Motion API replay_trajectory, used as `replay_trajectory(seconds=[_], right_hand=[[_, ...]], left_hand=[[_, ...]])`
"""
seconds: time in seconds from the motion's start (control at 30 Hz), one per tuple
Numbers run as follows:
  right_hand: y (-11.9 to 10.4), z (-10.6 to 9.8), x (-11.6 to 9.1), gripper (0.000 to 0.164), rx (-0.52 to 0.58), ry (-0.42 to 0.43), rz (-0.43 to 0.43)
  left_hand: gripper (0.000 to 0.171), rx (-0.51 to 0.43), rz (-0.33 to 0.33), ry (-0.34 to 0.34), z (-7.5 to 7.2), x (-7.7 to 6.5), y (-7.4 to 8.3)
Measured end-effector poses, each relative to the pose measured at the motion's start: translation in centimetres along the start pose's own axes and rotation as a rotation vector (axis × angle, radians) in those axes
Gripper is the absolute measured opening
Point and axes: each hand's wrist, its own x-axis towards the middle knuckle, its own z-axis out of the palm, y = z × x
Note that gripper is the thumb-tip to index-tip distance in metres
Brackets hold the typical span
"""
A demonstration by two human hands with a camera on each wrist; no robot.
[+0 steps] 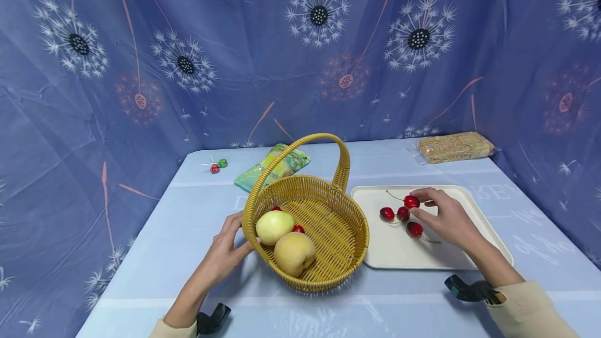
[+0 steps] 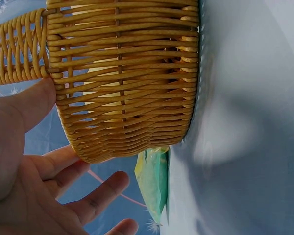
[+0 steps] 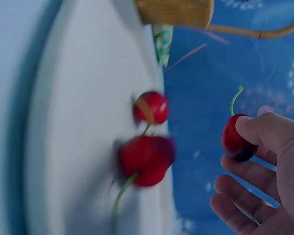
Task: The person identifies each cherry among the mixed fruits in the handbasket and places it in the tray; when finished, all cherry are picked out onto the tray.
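Observation:
My left hand [image 1: 225, 252] grips the left rim of a yellow wicker basket [image 1: 324, 285] at the handle's base, thumb and forefinger on it, other fingers spread. Inside the basket sit a pale yellow-green fruit [image 1: 274, 227], a peach [image 1: 295, 254] and partly hidden red fruits [image 1: 298, 229]. Above a cream tray [image 1: 387, 255], my right hand [image 1: 451, 220] pinches a red cherry [image 3: 235, 139] between thumb and fingers, its green stem pointing up. Three more cherries [image 1: 415, 229] lie on the tray close to that hand; in the right wrist view they look blurred.
Behind the basket lies a green and yellow packet [image 1: 277, 167]. Red and green lollipops [image 1: 223, 163] lie at the back left of the table. A clear-wrapped block of grainy food [image 1: 455, 147] is at the back right. A blue dandelion-print curtain [image 1: 263, 67] hangs behind.

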Motion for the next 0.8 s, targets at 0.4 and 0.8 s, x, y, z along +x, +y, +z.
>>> replay_trajectory(seconds=[0.4, 0.8], right_hand=[[3.9, 0.1, -2.0, 0.031, 0.023, -0.176, 0.163], [5.1, 0.8, -1.8, 0.032, 0.005, -0.254, 0.150]], left_hand=[[0.059, 0.015, 0.011, 0.008, 0.0, 0.0, 0.0], [0.059, 0.024, 0.010, 0.011, 0.0, 0.0, 0.0]])
